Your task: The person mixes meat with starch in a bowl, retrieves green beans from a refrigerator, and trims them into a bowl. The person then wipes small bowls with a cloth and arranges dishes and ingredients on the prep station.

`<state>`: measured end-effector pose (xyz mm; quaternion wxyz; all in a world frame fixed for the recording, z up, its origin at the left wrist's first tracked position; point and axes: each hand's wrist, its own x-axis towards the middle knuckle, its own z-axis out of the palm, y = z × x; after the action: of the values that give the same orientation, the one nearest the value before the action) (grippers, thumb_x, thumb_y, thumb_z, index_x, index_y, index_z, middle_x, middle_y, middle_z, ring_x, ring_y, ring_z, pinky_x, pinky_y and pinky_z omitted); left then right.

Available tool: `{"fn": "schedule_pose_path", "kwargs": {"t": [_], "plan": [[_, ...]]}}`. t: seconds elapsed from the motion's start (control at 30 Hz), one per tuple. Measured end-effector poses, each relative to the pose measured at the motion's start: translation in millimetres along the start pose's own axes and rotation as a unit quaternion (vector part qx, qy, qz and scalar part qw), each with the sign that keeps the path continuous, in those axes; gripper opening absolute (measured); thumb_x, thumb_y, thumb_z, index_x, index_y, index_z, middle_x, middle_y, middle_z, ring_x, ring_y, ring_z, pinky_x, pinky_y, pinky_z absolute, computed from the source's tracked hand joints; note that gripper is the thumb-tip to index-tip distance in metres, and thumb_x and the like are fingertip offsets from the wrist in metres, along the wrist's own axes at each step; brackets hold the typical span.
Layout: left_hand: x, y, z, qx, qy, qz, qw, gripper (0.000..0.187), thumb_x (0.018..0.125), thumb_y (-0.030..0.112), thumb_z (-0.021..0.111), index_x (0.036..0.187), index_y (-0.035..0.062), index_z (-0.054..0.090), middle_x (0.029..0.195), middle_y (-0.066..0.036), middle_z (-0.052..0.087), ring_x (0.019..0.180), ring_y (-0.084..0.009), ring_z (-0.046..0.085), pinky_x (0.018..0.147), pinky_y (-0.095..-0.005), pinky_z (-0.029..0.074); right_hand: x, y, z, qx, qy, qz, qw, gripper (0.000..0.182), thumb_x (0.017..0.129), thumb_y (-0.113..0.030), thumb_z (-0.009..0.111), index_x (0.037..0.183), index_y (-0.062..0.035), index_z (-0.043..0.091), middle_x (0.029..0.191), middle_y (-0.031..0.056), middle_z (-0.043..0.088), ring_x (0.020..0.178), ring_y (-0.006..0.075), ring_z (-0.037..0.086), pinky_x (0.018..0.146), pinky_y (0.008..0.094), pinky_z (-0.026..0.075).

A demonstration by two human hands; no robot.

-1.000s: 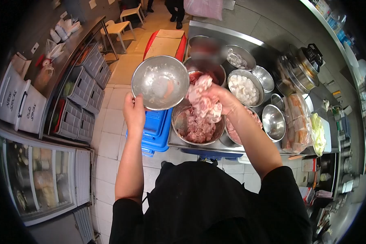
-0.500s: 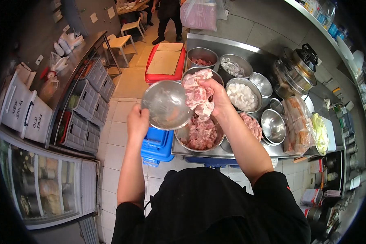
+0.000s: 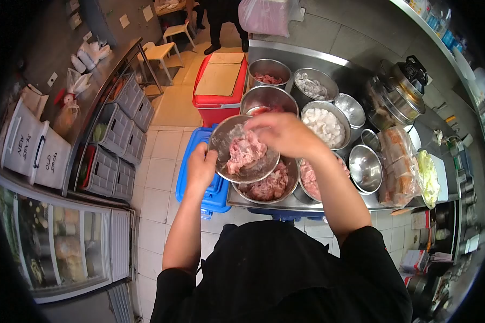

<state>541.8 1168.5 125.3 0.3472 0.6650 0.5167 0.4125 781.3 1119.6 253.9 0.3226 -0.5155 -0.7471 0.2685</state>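
My left hand [image 3: 201, 166] is closed on the near-left rim of a metal bowl [image 3: 221, 141], tilted above the counter. A clump of raw meat [image 3: 246, 152] lies inside it. Over the bowl's far-right rim is my right hand [image 3: 277, 132], just above the meat; its fingers are smeared by motion. Partly hidden below the held bowl, a larger steel bowl [image 3: 295, 185] contains more raw pieces of meat [image 3: 272, 187]. Behind them, a steel pot [image 3: 248, 101] has a little red meat or liquid at its bottom.
Several bowls stand on the steel counter [image 3: 328, 48], including one of white chunks [image 3: 323, 126]. Bagged bread [image 3: 397, 167] and leafy greens [image 3: 427, 177] lie to the right. A blue bin [image 3: 186, 175] and red cooler [image 3: 215, 110] stand left. Another person [image 3: 225, 24] stands beyond.
The meat that my right hand held is now in the bowl. My left hand has brought the bowl slightly right, over the larger bowl, and turned its inside upward.
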Motion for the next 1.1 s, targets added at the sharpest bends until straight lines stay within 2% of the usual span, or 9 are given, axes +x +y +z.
{"fn": "schedule_pose_path", "kwargs": {"t": [0.1,0.23,0.4,0.53,0.6,0.77,0.83,0.93,1.1], "plan": [[3,-17,-21,0.058,0.027,-0.038,0.997,0.016,0.088,0.015,0.057,0.088,-0.0011,0.061,0.075,-0.017,0.064,0.068,-0.0202,0.059,0.065,-0.0367,0.047,-6,33,2,-0.052,0.081,0.109,0.989,0.021,0.088,-0.015,0.057,0.102,-0.0072,0.07,0.097,0.0173,0.07,0.09,0.0336,0.068,0.081,0.0425,0.053],[2,-36,-59,-0.004,0.105,-0.029,0.994,0.015,0.089,0.012,0.056,0.082,-0.0011,0.055,0.071,-0.011,0.059,0.067,-0.0153,0.054,0.062,-0.0344,0.044,-3,107,79,-0.329,-0.142,0.196,0.913,0.027,0.085,-0.009,0.053,0.105,-0.0062,0.071,0.106,0.0157,0.071,0.101,0.0339,0.067,0.088,0.0445,0.053],[-18,-43,-94,0.005,0.124,-0.028,0.992,0.024,0.089,0.009,0.056,0.071,0.0042,0.041,0.064,0.0,0.042,0.062,-0.008,0.037,0.053,-0.028,0.033,12,135,132,-0.399,-0.298,0.154,0.853,0.034,0.081,-0.014,0.064,0.114,-0.0064,0.069,0.112,0.016,0.07,0.107,0.0318,0.066,0.089,0.0418,0.053],[-37,-60,-104,-0.026,0.11,-0.058,0.992,0.027,0.09,0.009,0.057,0.071,0.0049,0.039,0.065,0.0,0.042,0.063,-0.0077,0.036,0.054,-0.028,0.033,22,140,132,-0.37,-0.299,0.14,0.869,0.033,0.077,-0.017,0.068,0.107,-0.0048,0.071,0.107,0.0174,0.07,0.103,0.033,0.067,0.086,0.0425,0.054],[-41,-70,-109,-0.042,0.107,-0.054,0.992,0.026,0.089,0.009,0.057,0.071,0.0049,0.04,0.065,0.001,0.042,0.063,-0.0072,0.037,0.053,-0.0272,0.033,31,132,127,-0.346,-0.381,0.166,0.841,0.038,0.074,-0.019,0.072,0.107,-0.003,0.067,0.102,0.0197,0.07,0.101,0.0353,0.067,0.085,0.044,0.053],[-45,-82,-119,-0.073,0.101,-0.061,0.99,0.025,0.089,0.009,0.058,0.071,0.0044,0.042,0.065,0.002,0.044,0.064,-0.0068,0.038,0.054,-0.0266,0.034,24,106,103,-0.315,-0.324,0.196,0.87,0.039,0.074,-0.022,0.07,0.109,-0.0064,0.067,0.106,0.0192,0.069,0.102,0.0364,0.065,0.086,0.0457,0.052],[-45,-78,-122,-0.077,0.1,-0.072,0.989,0.024,0.089,0.009,0.059,0.071,0.0043,0.043,0.065,0.002,0.045,0.064,-0.0069,0.039,0.054,-0.0267,0.035,14,78,77,-0.278,-0.218,0.147,0.924,0.03,0.075,-0.018,0.068,0.101,-0.0031,0.07,0.102,0.0211,0.069,0.097,0.0369,0.067,0.082,0.0451,0.053],[-43,-78,-122,-0.095,0.084,-0.054,0.99,0.024,0.089,0.009,0.059,0.071,0.0046,0.044,0.065,0.003,0.045,0.064,-0.0071,0.04,0.055,-0.0274,0.036,-2,69,66,-0.291,-0.316,0.211,0.878,0.035,0.077,-0.018,0.065,0.109,-0.0051,0.066,0.104,0.0211,0.068,0.1,0.0374,0.065,0.085,0.046,0.052],[-39,-81,-111,-0.049,0.037,-0.031,0.998,0.021,0.088,0.01,0.06,0.073,0.0026,0.048,0.064,-0.001,0.047,0.063,-0.0083,0.042,0.056,-0.0286,0.038,-39,88,112,-0.355,-0.245,0.158,0.888,0.031,0.078,-0.017,0.06,0.106,-0.0056,0.066,0.106,0.0198,0.067,0.1,0.0364,0.065,0.086,0.0465,0.051]]}}
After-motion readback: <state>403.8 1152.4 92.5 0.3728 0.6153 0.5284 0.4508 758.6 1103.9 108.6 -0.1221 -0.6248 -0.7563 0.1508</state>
